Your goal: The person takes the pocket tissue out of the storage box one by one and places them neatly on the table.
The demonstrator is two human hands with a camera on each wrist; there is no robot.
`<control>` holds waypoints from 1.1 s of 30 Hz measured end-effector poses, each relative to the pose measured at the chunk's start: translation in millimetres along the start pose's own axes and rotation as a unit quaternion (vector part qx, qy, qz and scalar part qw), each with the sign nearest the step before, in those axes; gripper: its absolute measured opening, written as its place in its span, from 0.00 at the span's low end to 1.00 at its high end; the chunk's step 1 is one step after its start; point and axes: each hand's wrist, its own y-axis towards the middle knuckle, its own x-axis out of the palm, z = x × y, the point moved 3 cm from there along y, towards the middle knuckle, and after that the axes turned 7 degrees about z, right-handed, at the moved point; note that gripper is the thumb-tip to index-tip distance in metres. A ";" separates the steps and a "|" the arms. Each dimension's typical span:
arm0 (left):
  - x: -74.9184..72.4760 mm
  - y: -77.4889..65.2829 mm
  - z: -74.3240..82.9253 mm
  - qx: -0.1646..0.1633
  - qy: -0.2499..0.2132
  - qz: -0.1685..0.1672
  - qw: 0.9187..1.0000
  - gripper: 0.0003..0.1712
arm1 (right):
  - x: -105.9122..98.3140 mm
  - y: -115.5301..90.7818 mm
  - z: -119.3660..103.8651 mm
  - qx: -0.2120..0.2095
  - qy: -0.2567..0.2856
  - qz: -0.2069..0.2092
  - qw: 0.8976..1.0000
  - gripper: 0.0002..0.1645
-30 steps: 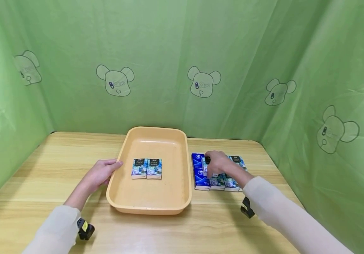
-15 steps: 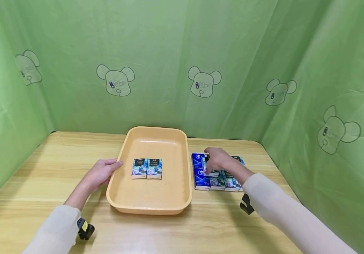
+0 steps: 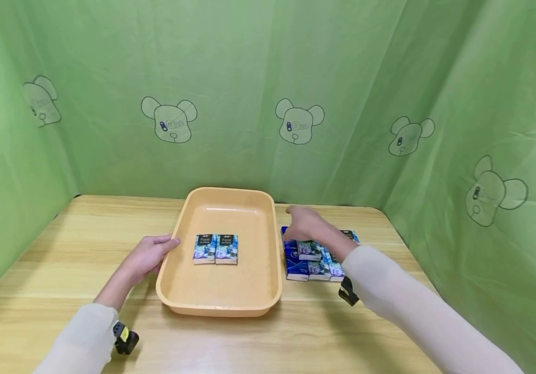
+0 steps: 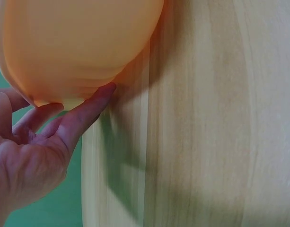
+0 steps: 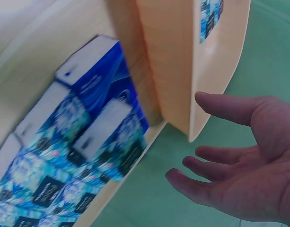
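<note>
My left hand (image 3: pixel 146 255) holds the left rim of a peach plastic tray (image 3: pixel 218 291), thumb over the rim and fingers against the outer wall (image 4: pixel 83 56). Inside the tray, two floral packs of tissues (image 3: pixel 227 250) lie side by side. My right hand (image 3: pixel 307 224) hovers over the back left of the tissue packs at the right, its fingers spread apart around nothing. Below it a floral tissue pack (image 5: pixel 117 135) lies loosely on top of the others, partly over a blue tissue pack (image 5: pixel 100 73). The right hand hides some of the back row.
More floral tissue packs (image 5: pixel 36 182) lie in rows to the right of the tray. A wooden table (image 3: pixel 193 343) carries everything. A green curtain (image 3: pixel 235 62) with printed bear heads encloses the back and sides.
My right hand has released the floral tissue pack and moved up and left, toward the tray's right rim. The pack stays on top of the others. My left hand and the tray are unmoved.
</note>
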 end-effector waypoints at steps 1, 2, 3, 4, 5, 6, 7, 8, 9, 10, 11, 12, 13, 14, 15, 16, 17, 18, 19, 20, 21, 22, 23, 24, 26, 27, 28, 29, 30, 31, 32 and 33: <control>0.0 0.0 -0.1 0.000 0.000 0.000 1.000 0.36 | -0.7 0.8 -3.4 -0.007 -0.004 0.005 1.000 0.49; 0.0 0.0 -0.1 -0.001 0.000 -0.001 1.000 0.36 | -1.2 1.5 -6.9 -0.013 -0.006 0.009 1.000 0.48; -0.1 0.0 -0.1 0.000 -0.002 -0.001 1.000 0.36 | -1.2 2.3 -10.5 -0.019 -0.007 0.011 1.000 0.47; -0.1 0.0 0.0 0.000 -0.002 -0.002 1.000 0.36 | -1.2 2.7 -14.0 -0.023 -0.003 0.013 1.000 0.46; -0.3 0.0 0.1 0.000 -0.002 -0.002 1.000 0.36 | -1.3 3.0 -17.6 -0.026 0.000 0.015 1.000 0.45; -0.4 0.0 0.2 0.000 -0.001 -0.003 1.000 0.36 | -1.3 3.4 -21.2 -0.033 -0.001 0.019 0.999 0.44; -0.4 0.0 0.3 0.000 0.000 -0.003 1.000 0.36 | -1.3 3.4 -24.7 -0.037 0.001 0.021 0.999 0.43; -0.4 0.1 0.3 -0.001 0.000 -0.003 1.000 0.36 | -0.8 3.7 -28.1 -0.042 0.002 0.022 0.999 0.43; -0.4 0.2 0.5 0.000 0.001 -0.004 1.000 0.36 | -0.3 3.8 -31.4 -0.046 0.004 0.024 0.999 0.42; -0.3 0.3 0.6 0.000 0.003 -0.004 1.000 0.36 | 0.3 3.8 -34.5 -0.049 0.006 0.026 0.998 0.42; -0.1 0.5 0.6 0.000 0.004 -0.005 1.000 0.36 | 1.2 3.9 -37.6 -0.053 0.005 0.028 0.998 0.42; 0.1 0.7 0.7 0.000 0.004 -0.005 1.000 0.36 | 2.2 3.9 -40.8 -0.055 0.005 0.030 0.998 0.41; 0.3 0.9 0.7 0.001 0.003 -0.006 1.000 0.36 | 3.5 3.9 -43.7 -0.056 0.007 0.030 0.998 0.41; 0.5 1.0 0.9 0.001 0.003 -0.007 1.000 0.36 | 4.7 3.9 -47.0 -0.058 0.007 0.032 0.998 0.41; 0.7 1.1 1.0 0.002 0.002 -0.007 1.000 0.36 | 5.9 3.8 -50.3 -0.059 0.008 0.034 0.998 0.41; 0.8 1.2 1.0 0.002 0.002 -0.007 1.000 0.36 | 7.2 4.0 -53.6 -0.061 0.008 0.036 0.997 0.41; 0.8 1.3 1.0 0.002 0.001 -0.008 1.000 0.35 | 8.5 3.9 -57.1 -0.063 0.009 0.037 0.997 0.41; 0.7 1.5 1.0 0.002 0.001 -0.008 1.000 0.35 | 9.7 3.9 -60.6 -0.067 0.008 0.040 0.997 0.41; 0.6 1.5 1.1 0.002 -0.001 -0.008 1.000 0.35 | 11.2 3.9 -64.0 -0.068 0.010 0.042 0.997 0.41; 0.4 1.5 1.0 0.002 -0.001 -0.008 1.000 0.35 | 12.8 3.8 -67.5 -0.069 0.012 0.042 0.997 0.41; 0.2 1.5 0.8 0.001 -0.002 -0.008 1.000 0.35 | 14.7 3.7 -70.6 -0.071 0.013 0.042 0.997 0.41; 0.1 1.4 0.7 0.002 -0.006 -0.009 1.000 0.36 | 16.7 3.4 -73.8 -0.071 0.017 0.040 0.997 0.41; 0.1 1.3 0.6 0.003 -0.010 -0.010 1.000 0.36 | 19.1 3.2 -76.9 -0.070 0.020 0.037 0.997 0.42; 0.3 1.1 0.4 0.005 -0.015 -0.012 1.000 0.36 | 21.6 3.0 -79.7 -0.070 0.022 0.036 0.997 0.42; 0.9 0.7 -0.3 0.006 -0.024 -0.015 1.000 0.36 | 26.9 2.2 -85.1 -0.067 0.027 0.028 0.997 0.43; 1.1 0.5 -0.6 0.007 -0.028 -0.018 0.999 0.36 | 29.3 1.9 -87.8 -0.067 0.027 0.027 0.997 0.44; 1.3 0.3 -0.9 0.008 -0.030 -0.020 0.999 0.36 | 31.6 1.7 -90.4 -0.068 0.026 0.026 0.997 0.44; 1.4 0.2 -1.2 0.007 -0.031 -0.020 0.999 0.37 | 33.9 1.5 -92.8 -0.070 0.025 0.026 0.997 0.44; 1.5 0.2 -1.6 0.007 -0.033 -0.021 0.999 0.37 | 35.6 1.1 -95.3 -0.071 0.024 0.026 0.997 0.45; 1.3 0.2 -1.8 0.006 -0.032 -0.021 0.999 0.36 | 37.3 0.8 -97.8 -0.073 0.024 0.025 0.997 0.45; 1.1 0.3 -1.9 0.006 -0.031 -0.020 0.999 0.36 | 38.9 0.4 -100.2 -0.074 0.024 0.024 0.997 0.46; 0.8 0.5 -2.1 0.005 -0.030 -0.019 0.999 0.36 | 40.5 -0.1 -102.5 -0.076 0.024 0.022 0.997 0.46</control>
